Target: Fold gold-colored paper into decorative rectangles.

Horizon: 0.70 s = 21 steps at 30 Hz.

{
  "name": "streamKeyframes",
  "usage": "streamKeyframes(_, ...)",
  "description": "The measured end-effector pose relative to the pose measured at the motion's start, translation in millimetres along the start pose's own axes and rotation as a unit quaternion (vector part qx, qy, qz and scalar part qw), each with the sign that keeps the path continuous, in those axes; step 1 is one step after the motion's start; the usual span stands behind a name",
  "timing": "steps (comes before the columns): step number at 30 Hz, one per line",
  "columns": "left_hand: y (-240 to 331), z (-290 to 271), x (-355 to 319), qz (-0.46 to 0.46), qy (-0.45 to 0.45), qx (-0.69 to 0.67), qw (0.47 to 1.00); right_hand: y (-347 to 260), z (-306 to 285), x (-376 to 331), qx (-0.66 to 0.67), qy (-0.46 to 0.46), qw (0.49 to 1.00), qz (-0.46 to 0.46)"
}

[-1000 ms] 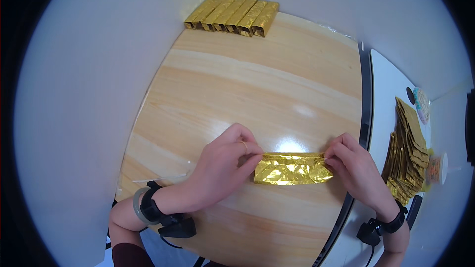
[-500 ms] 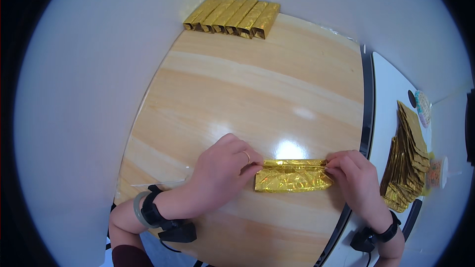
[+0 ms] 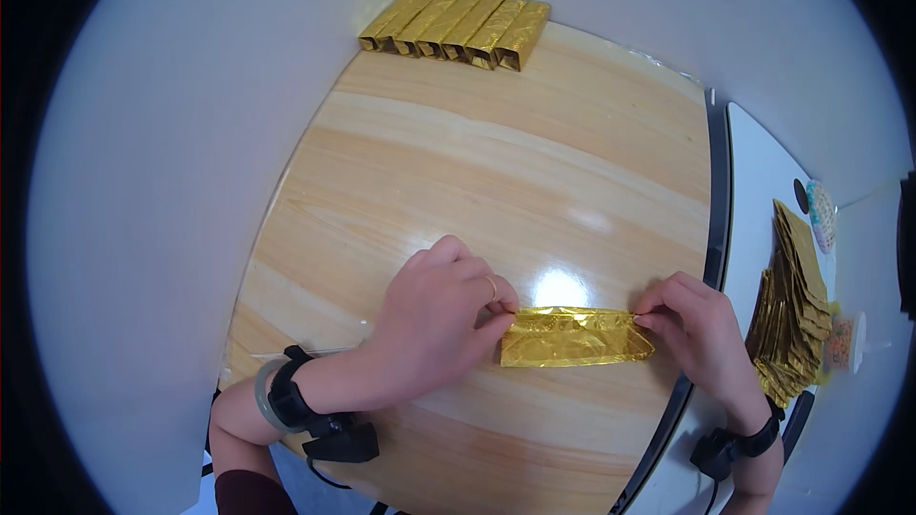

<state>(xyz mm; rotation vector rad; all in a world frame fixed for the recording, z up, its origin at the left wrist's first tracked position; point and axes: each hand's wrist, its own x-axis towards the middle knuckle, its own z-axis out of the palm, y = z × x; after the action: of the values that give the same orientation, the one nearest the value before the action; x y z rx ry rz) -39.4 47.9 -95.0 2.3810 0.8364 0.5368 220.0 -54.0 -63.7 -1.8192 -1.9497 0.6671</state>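
A flattened piece of shiny gold foil paper (image 3: pixel 575 340) lies on the wooden table, long side running left to right, creased and glossy. My left hand (image 3: pixel 441 310) pinches its far left corner between thumb and fingertips; a ring is on one finger. At the far right corner, the thumb and fingertips of my right hand (image 3: pixel 695 326) are closed on the same foil edge. The far edge between both pinches looks slightly raised. Whether the foil is one layer or a folded sleeve, I cannot tell.
Several folded gold foil tubes (image 3: pixel 458 27) stand side by side at the far left corner, against white walls. On the white surface (image 3: pixel 742 157) to the right lies a fanned stack of gold foil pieces (image 3: pixel 790 300). Beside it are a round patterned thing (image 3: pixel 821 215) and a clear tub (image 3: pixel 842 343).
The folded strip along the foil's far edge has opened out, and its face now shows flatter. Both hands keep their pinch at the corners, slightly shifted.
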Motion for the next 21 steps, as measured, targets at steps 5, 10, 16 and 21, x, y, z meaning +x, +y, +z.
streamKeyframes(5, -1, -3, 5, 0.010, 0.000, -0.004, 1.000, -4, -4, 2, -0.003, -0.029, 1.000, 0.007)
streamKeyframes(10, 0, 0, 4, 0.018, 0.005, -0.003, 1.000, 0, -3, 0, -0.023, -0.040, 0.999, -0.003)
streamKeyframes(16, 7, 1, 0, 0.013, 0.008, -0.019, 1.000, -1, 2, -8, -0.034, 0.008, 0.999, -0.038)
streamKeyframes(21, 8, -3, -7, 0.008, -0.029, -0.045, 0.999, -7, 3, -25, -0.080, 0.062, 0.994, -0.030)
